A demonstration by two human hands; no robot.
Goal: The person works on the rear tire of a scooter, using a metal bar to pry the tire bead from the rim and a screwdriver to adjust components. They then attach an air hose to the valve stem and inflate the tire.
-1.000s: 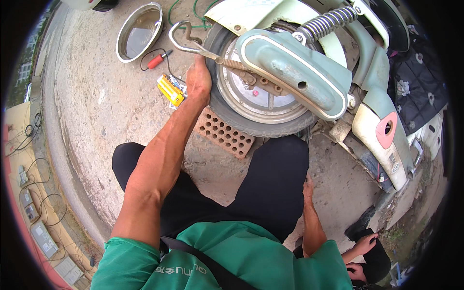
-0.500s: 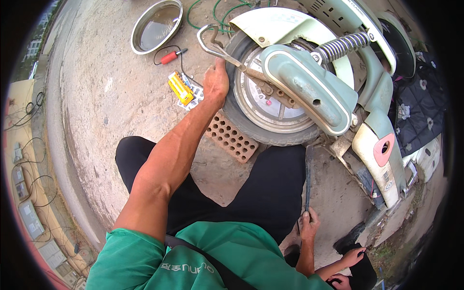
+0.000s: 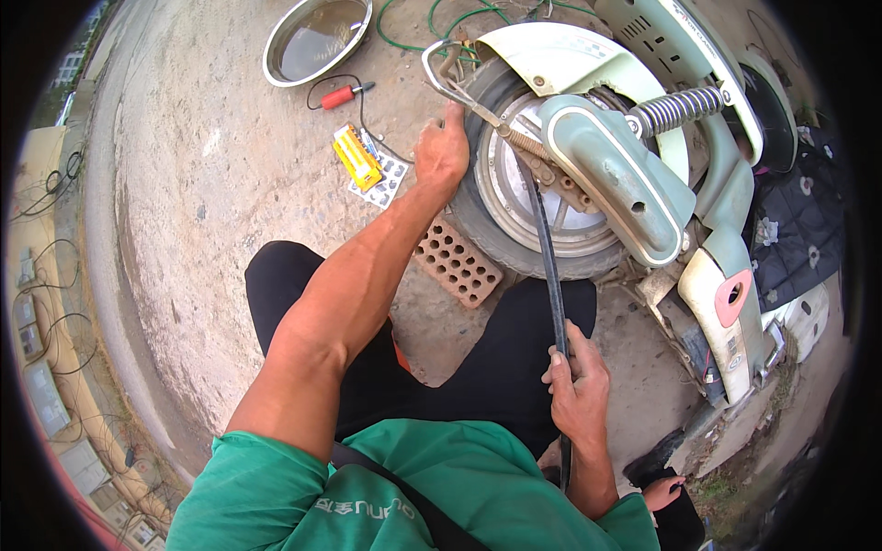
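Note:
A scooter lies tipped over, its wheel [image 3: 501,197] with a dark tire [image 3: 473,216] and a silver rim facing up at me. My left hand [image 3: 443,151] is closed on the tire's left edge, its fingers partly hidden. In my right hand [image 3: 581,390] is a long dark pry bar [image 3: 549,280], held closed near my right thigh. The bar's far end reaches over the wheel beside the swingarm cover [image 3: 606,174]; whether its tip touches the rim I cannot tell. A spring shock absorber [image 3: 680,112] joins the cover to the body.
A holed brick [image 3: 457,262] lies against the tire. Left of it are a yellow box [image 3: 356,158], a patch sheet [image 3: 384,182] and a red-handled tool [image 3: 338,97] with a cord. Farther off stand a basin of water [image 3: 317,41] and a green hose [image 3: 400,41]. Another person's hand [image 3: 663,493] shows lower right.
My right hand has risen with the pry bar, whose far end has swung up and left over the wheel. My left hand stays at the tire. The view has shifted slightly.

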